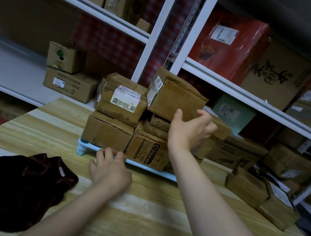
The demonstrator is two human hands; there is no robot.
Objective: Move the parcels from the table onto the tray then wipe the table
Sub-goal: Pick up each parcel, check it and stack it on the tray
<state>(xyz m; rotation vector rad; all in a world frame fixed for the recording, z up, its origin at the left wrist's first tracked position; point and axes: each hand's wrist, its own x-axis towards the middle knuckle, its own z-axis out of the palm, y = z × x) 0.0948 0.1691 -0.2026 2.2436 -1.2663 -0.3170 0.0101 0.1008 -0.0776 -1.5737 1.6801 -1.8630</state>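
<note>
Right hand [189, 128] grips the top box [177, 95] above the tray [85, 144]; left hand [111, 169] curls onto its rim, mostly hidden by boxes.

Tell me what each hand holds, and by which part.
Right hand holds the top brown cardboard parcel by its near lower edge. Left hand touches the front rim of the light blue plastic tray; grip unclear.

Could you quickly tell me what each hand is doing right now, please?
Left hand: fingers curled over the tray rim, holding it.
Right hand: gripping the top parcel at its lower corner.
</note>
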